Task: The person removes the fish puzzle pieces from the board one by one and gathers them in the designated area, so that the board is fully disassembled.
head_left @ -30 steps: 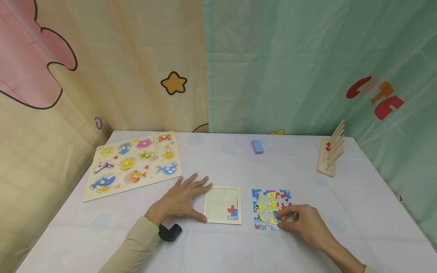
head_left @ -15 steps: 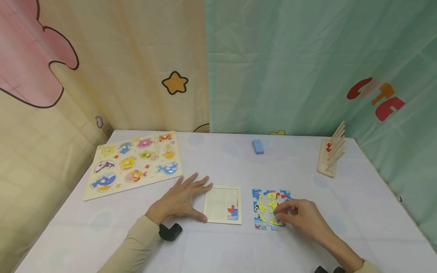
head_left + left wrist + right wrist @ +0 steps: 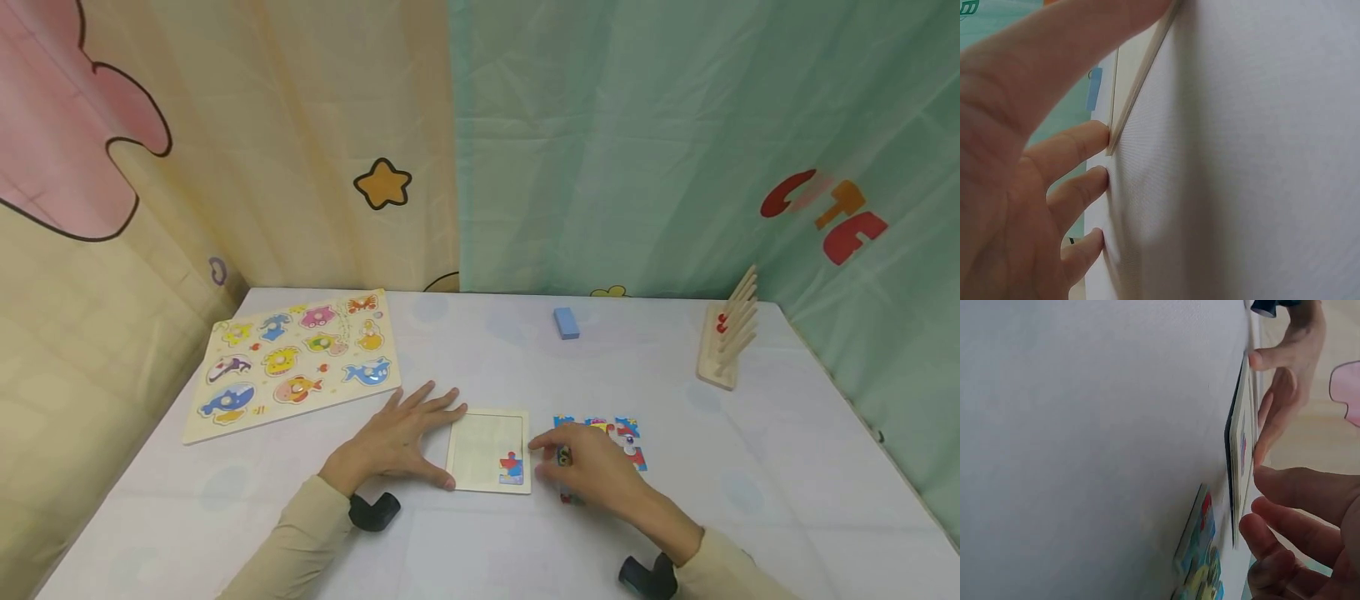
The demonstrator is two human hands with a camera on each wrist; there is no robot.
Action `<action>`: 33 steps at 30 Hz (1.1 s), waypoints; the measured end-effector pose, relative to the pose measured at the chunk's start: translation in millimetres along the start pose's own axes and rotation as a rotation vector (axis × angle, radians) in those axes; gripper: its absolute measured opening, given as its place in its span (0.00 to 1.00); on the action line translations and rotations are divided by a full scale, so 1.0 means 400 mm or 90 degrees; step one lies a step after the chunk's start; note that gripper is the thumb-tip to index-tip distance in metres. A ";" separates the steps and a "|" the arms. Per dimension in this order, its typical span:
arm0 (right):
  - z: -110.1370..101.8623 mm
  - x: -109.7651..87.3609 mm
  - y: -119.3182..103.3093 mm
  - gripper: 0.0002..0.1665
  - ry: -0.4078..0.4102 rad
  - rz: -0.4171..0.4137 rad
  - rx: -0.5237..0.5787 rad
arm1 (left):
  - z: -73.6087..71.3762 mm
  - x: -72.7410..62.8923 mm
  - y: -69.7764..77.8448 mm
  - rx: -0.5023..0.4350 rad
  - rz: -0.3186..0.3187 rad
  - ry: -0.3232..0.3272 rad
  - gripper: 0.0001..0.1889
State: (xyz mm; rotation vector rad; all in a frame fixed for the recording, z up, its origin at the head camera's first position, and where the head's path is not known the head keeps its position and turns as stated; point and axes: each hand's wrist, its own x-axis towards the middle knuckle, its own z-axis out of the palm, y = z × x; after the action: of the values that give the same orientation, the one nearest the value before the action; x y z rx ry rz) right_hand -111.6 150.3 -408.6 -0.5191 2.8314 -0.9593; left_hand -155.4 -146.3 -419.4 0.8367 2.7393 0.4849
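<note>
My left hand spreads its fingers at the left side of a square wooden puzzle tray, thumb and index touching its edge. A red-and-blue jigsaw section lies in the tray's lower right corner. My right hand hovers at the tray's right side, over the loose jigsaw pieces. Its thumb and index finger stand apart in the right wrist view, with nothing visible between them. Several pieces are hidden beneath this hand in the head view.
A wooden peg puzzle board with sea animals lies at the back left. A blue block sits at the back. On the right stands a wooden base with upright sticks and red beads. Curtains border the table.
My right hand has moved left from the lower right of the loose pieces to the tray's right edge, and its fingers have parted. My left hand and the tray stay put.
</note>
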 end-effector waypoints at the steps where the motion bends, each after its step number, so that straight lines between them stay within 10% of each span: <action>1: 0.005 0.003 -0.007 0.16 -0.012 -0.016 -0.014 | 0.000 0.000 0.000 0.000 -0.001 -0.001 0.55; 33: 0.032 0.014 -0.031 0.22 -0.063 -0.073 -0.041 | 0.002 0.001 -0.003 -0.003 -0.003 0.000 0.55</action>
State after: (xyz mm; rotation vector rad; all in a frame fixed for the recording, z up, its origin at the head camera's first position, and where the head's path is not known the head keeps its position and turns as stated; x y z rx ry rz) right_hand -110.6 131.7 -411.0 -0.7212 2.7779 -0.8383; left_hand -156.2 -146.9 -420.7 0.8279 2.7387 0.4902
